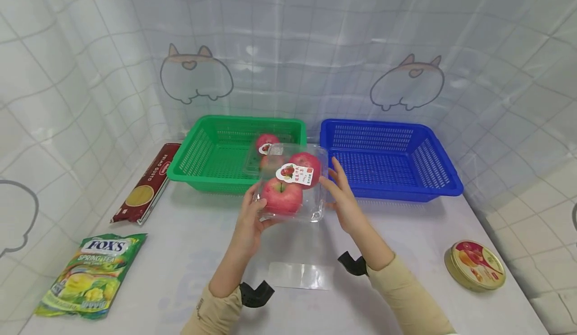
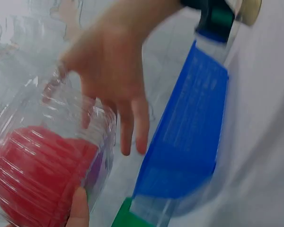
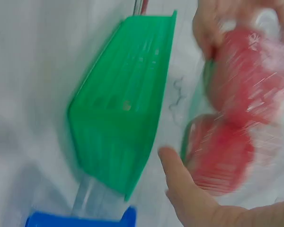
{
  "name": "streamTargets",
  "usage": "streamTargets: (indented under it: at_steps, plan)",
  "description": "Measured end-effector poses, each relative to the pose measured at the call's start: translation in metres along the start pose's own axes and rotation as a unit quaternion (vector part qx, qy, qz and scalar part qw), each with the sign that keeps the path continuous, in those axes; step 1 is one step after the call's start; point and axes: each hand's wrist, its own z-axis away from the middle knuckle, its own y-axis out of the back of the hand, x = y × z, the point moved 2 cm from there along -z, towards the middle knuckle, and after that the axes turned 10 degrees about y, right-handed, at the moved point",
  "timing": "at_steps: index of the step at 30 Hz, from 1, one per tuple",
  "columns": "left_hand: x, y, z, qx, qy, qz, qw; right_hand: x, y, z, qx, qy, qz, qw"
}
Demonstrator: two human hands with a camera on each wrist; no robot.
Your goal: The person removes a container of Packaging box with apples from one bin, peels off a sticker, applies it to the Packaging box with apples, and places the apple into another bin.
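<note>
At the far left of the table lie a FOX'S candy bag (image 1: 92, 274) and a pasta box (image 1: 147, 189), well apart from the hands. The left hand (image 1: 249, 223) grips the near-left corner of the clear apple pack (image 1: 292, 189), fingers curled under it and thumb on its side, and holds it raised above the table, just in front of the green basket (image 1: 204, 150). The pack's long axis runs away from the person, one red apple near, one far. A second apple pack (image 1: 266, 149) already lies in that basket. The right hand (image 1: 344, 201) stands just to the pack's right with fingers straight and spread, at or just off its side wall; contact cannot be told. Beyond it sits the blue basket (image 1: 430, 147), and a round tin (image 1: 475, 265) at far right.
</note>
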Motion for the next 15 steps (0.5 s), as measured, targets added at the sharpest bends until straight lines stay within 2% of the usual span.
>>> streamTargets:
  at_steps: [4,7,15]
  plan:
    - [0.006,0.010,-0.004,0.029,-0.026,-0.014,0.9991,0.004,-0.015,0.008,-0.054,-0.026,-0.002,0.998]
    - [0.010,0.016,-0.007,0.043,-0.040,-0.015,0.9982,0.006,-0.026,0.008,-0.072,-0.038,-0.025,0.996]
    - [0.020,0.033,-0.011,0.068,-0.041,-0.034,0.9962,0.008,-0.053,-0.002,-0.041,-0.031,-0.073,0.996]
